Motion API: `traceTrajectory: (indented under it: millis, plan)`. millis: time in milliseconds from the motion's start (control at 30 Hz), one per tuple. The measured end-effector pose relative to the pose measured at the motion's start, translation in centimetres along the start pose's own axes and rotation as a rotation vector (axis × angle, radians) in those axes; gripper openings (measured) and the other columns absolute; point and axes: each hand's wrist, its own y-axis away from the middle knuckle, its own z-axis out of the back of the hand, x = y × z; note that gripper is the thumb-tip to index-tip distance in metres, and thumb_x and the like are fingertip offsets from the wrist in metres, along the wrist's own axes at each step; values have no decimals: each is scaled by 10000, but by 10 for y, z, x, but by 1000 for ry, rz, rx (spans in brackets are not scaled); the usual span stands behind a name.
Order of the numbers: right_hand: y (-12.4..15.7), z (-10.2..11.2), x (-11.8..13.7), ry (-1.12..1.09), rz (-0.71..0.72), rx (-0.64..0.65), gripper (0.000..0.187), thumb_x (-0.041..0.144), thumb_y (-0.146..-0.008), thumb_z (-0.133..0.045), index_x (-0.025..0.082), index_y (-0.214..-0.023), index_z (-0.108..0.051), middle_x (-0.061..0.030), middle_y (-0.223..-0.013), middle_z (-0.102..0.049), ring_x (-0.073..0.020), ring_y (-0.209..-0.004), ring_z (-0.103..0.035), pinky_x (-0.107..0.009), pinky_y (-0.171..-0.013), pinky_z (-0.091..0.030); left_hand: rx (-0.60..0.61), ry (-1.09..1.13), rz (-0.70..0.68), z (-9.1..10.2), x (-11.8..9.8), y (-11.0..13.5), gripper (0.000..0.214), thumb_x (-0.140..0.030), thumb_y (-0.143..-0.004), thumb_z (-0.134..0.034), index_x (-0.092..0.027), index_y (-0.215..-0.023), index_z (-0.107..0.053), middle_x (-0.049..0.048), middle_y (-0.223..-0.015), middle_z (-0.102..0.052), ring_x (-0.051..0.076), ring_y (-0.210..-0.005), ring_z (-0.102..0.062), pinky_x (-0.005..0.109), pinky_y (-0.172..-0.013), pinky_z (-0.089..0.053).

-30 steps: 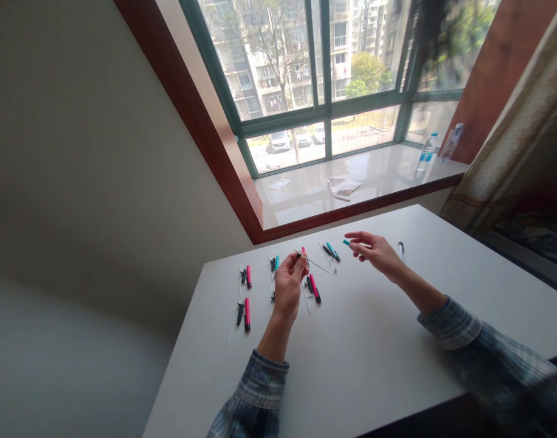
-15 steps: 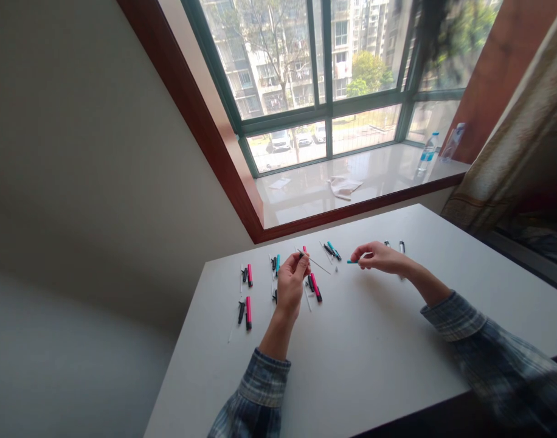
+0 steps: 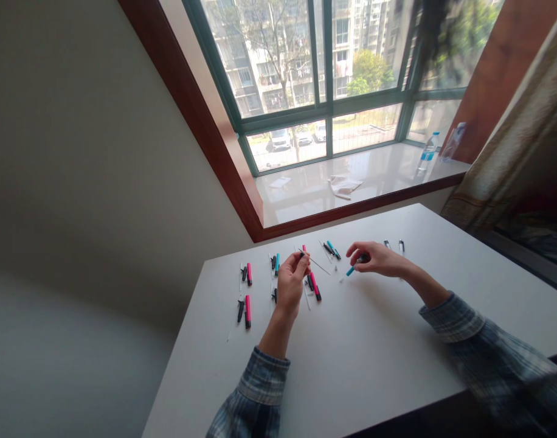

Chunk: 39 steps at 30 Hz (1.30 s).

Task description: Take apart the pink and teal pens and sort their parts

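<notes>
Two hands over the desk (image 3: 360, 347), right?

Yes. Left hand (image 3: 289, 287) is over the pen pieces, right hand (image 3: 377, 258) is just beside them, to the right.

Left one holding what?

Left fingers (image 3: 297, 260) pinch narrow on a thin grey stick (image 3: 318, 264). It points right, held up over the desk.

And the right?

Right fingers (image 3: 363, 250) are narrow too, on a teal pen barrel (image 3: 350, 271). It tilts down and left, off the desk as far as I can tell.

What's on the desk?

Pink barrels (image 3: 248, 274), other teal barrels (image 3: 277, 264), black caps (image 3: 241, 311) and thin white sticks (image 3: 241, 280), in small groups, mostly left of the right hand. Two small pen pieces (image 3: 401, 246) sit well off to the right.

Past the desk?

Window sill (image 3: 301, 204) with a water bottle (image 3: 427, 152) and a crumpled cloth (image 3: 345, 187).
</notes>
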Motion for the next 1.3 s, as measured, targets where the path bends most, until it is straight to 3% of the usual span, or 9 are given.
traceTrajectory:
  millis: [200, 433, 633, 1000, 1300]
  plan:
    - [-1, 1, 2, 12, 29, -51, 287, 275, -809, -665, 195, -1082, -705, -76, -978, -766, -213, -856, -699, -312, -743, -529, -8, 2, 4, 0, 2, -1, 312, -440, -824, -773, -164, -950, -703, 9, -840, -604, 106, -731, -516, 251, -782, -481]
    - [2, -1, 7, 251, 14, -148, 202, 307, -804, -652, 216, -962, -739, -37, -848, -705, -180, -712, -616, -289, -641, -451, -4, 18, 12, 0, 3, -2, 312, -438, -813, -783, -163, -932, -700, 1, -809, -596, 108, -722, -523, 251, -766, -477]
    - [4, -4, 5, 298, 1, -36, 149, 285, -798, -664, 214, -916, -722, -53, -846, -708, -191, -697, -621, -280, -609, -441, 1, 19, 15, -1, 3, -3, 313, -439, -812, -784, -164, -937, -703, 4, -806, -604, 109, -713, -526, 255, -755, -474]
    - [2, -23, 3, 457, -28, -19, 133, 283, -807, -691, 218, -919, -660, -39, -793, -737, -192, -669, -641, -276, -580, -411, 10, -12, 9, -3, 2, -1, 304, -439, -826, -775, -167, -944, -709, 8, -824, -613, 106, -715, -531, 238, -737, -473]
    - [2, -29, 9, 354, 0, -15, 135, 337, -838, -689, 219, -898, -661, -34, -799, -747, -189, -661, -649, -283, -598, -437, 94, -34, 61, -7, 4, -1, 363, -469, -794, -801, -152, -954, -725, 14, -812, -616, 118, -720, -554, 252, -728, -475]
